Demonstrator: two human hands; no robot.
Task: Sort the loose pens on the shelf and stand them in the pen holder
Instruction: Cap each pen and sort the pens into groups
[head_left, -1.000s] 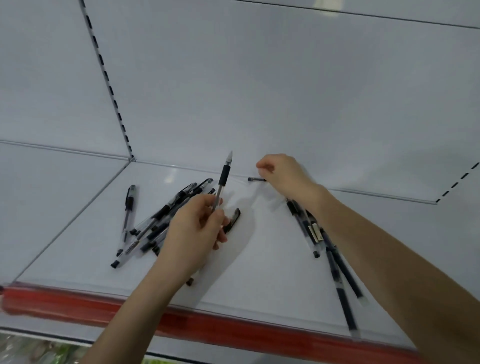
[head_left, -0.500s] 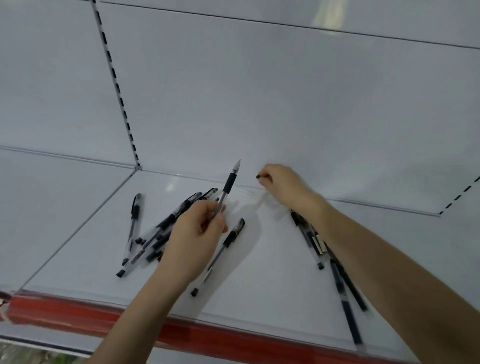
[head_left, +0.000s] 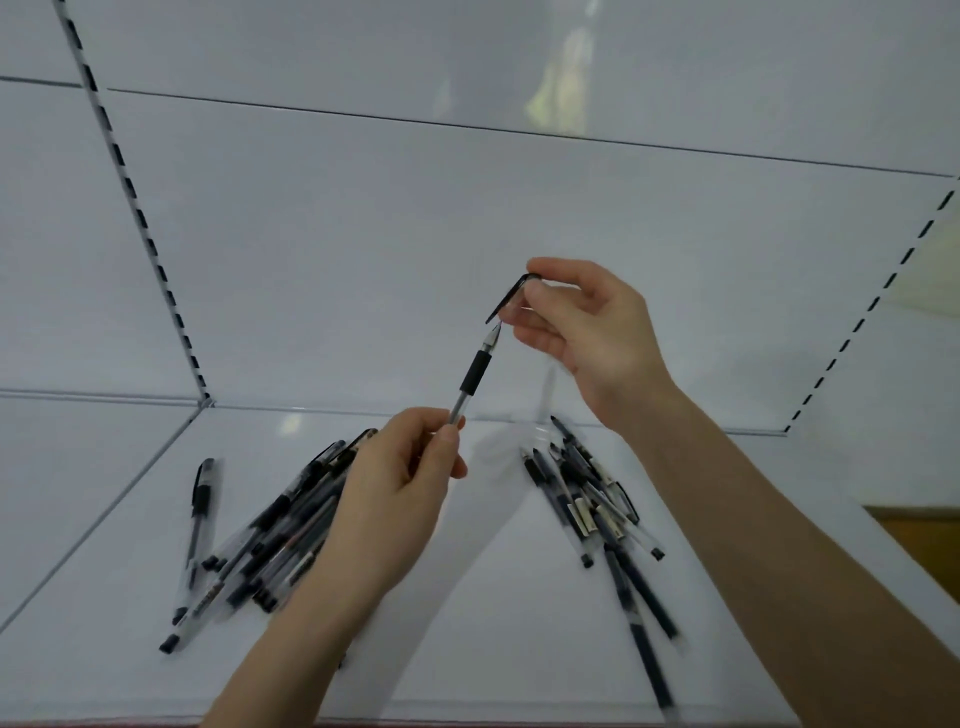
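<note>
Two hands raised over shelf (head_left: 478, 597): left hand (head_left: 400, 493) pinches uncapped pen (head_left: 474, 375), right hand (head_left: 587, 332) pinches pen cap (head_left: 506, 304) at its tip. Pen piles (head_left: 275, 535) left, (head_left: 597, 499) right; bare gap between.

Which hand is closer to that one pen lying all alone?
Left. The left hand is beside the pile next to the lone pen; the right hand is raised, far across.
</note>
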